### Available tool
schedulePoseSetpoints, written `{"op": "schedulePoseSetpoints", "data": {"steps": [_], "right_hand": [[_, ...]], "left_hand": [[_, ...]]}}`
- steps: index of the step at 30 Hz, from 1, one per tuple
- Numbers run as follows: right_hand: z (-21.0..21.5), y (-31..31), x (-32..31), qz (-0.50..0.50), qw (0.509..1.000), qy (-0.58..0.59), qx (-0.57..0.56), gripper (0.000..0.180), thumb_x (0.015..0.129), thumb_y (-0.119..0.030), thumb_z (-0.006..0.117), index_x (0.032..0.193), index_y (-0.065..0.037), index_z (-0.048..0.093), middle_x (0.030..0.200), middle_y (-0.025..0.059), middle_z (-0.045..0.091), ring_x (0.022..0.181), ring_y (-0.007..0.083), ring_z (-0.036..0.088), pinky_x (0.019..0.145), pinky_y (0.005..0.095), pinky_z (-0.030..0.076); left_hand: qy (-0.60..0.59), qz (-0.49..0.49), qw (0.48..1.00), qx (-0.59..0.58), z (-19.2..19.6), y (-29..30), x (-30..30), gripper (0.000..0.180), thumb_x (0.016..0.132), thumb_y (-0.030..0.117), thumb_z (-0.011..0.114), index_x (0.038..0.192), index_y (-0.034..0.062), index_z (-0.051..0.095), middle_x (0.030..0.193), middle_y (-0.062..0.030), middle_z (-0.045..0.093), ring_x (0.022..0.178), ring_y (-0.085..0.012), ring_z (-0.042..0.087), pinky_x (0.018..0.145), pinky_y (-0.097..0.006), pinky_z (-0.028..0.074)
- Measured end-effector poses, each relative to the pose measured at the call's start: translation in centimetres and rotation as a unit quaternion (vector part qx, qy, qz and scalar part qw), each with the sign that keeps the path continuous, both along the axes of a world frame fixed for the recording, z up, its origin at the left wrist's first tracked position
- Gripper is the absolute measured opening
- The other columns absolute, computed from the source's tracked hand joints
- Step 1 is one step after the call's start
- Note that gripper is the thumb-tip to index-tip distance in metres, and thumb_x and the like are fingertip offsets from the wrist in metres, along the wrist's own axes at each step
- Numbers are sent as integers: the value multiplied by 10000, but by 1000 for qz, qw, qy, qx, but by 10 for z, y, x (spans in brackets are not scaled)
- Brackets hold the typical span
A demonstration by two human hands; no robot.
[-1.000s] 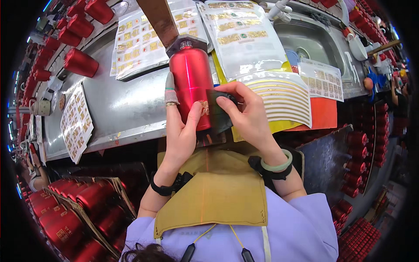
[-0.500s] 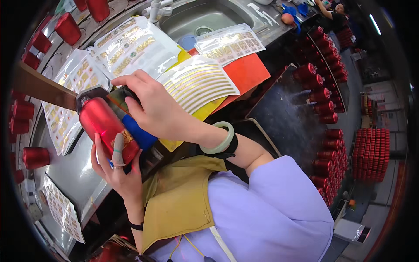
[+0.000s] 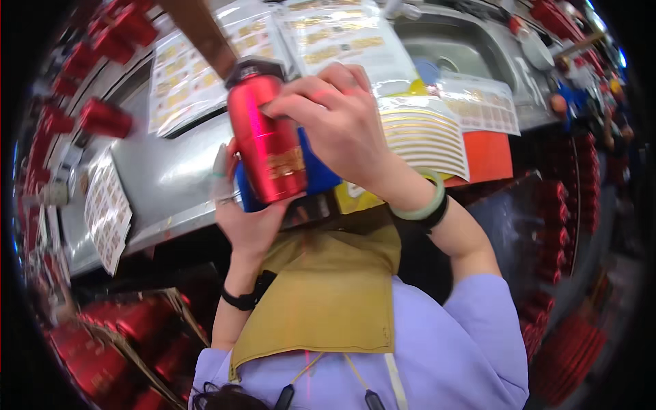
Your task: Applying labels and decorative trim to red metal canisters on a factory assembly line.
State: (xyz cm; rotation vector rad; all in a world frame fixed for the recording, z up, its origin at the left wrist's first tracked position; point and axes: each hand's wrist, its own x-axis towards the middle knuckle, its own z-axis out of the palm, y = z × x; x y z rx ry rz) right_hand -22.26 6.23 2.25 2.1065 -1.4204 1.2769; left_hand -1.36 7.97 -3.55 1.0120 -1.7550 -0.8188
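A shiny red metal bottle [image 3: 261, 133] lies tilted in front of me, its black hex-shaped end [image 3: 254, 70] away from me against a brown bar [image 3: 201, 31]. Gold decoration [image 3: 285, 164] shows on its side near the base. My left hand [image 3: 249, 219] is closed around the lower part, with a pale wrap on one finger. Bent over the upper side of the bottle, my right hand [image 3: 342, 119] has its fingers pinched together at the red surface; what they hold is hidden. Blue material [image 3: 314, 167] lies under and beside the bottle.
Gold-printed sheets [image 3: 188, 82] cover the metal counter [image 3: 171, 171], and a sheet with curved gold stripes [image 3: 427, 140] lies on the right over an orange-red sheet [image 3: 488, 157]. Behind is a sink [image 3: 458, 44]. Red bottles [image 3: 106, 117] stand at left; more fill a crate [image 3: 130, 328] at lower left.
The view has swung left, so the bottle now sits nearer the middle. My right hand has come onto the bottle's side; the dark flat piece it held beside the bottle is out of sight.
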Motion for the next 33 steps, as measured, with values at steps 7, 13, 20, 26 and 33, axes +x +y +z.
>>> {"op": "schedulePoseSetpoints", "data": {"steps": [7, 13, 20, 26, 33], "right_hand": [[-4, 5, 17, 103, 989, -71, 74, 246, 808, -65, 768, 1043, -131, 737, 892, 19, 725, 756, 229, 622, 768, 362, 436], [1, 47, 41, 229, 964, 21, 134, 212, 759, -170, 702, 970, -190, 701, 914, -28, 686, 799, 178, 608, 765, 373, 425], [-24, 9, 14, 97, 994, 10, 49, 142, 798, -162, 662, 937, -168, 693, 985, -8, 692, 815, 194, 621, 844, 371, 434], [-11, -18, 5, 128, 984, -89, 80, 121, 797, -110, 752, 913, -116, 717, 959, 28, 700, 858, 267, 636, 811, 419, 476], [-18, 47, 17, 247, 966, 21, 69, 174, 777, -144, 701, 947, -170, 729, 956, -37, 699, 831, 167, 607, 829, 343, 469]], "left_hand": [[-33, 18, 999, 2, 2, 4, 7, 1102, 636, 113, 980, 1526, -75, 359, 1469, -221, 545, 1342, -286, 560, 1146, -403, 436], [-5, 10, 1000, 15, -12, -5, 11, 1073, 632, 207, 992, 1501, -54, 419, 1417, -211, 597, 1277, -295, 622, 1074, -388, 497], [-87, 19, 995, -31, 6, -5, 10, 1088, 611, 182, 984, 1512, -42, 416, 1386, -203, 606, 1262, -306, 606, 1078, -397, 472], [-44, -38, 998, 7, -7, -6, 23, 978, 698, 148, 944, 1504, -65, 433, 1410, -207, 592, 1323, -290, 572, 1134, -402, 427], [6, -72, 994, 80, -14, -11, 22, 1051, 740, 137, 900, 1579, -38, 292, 1383, -255, 606, 1300, -320, 601, 1110, -409, 454]]}}
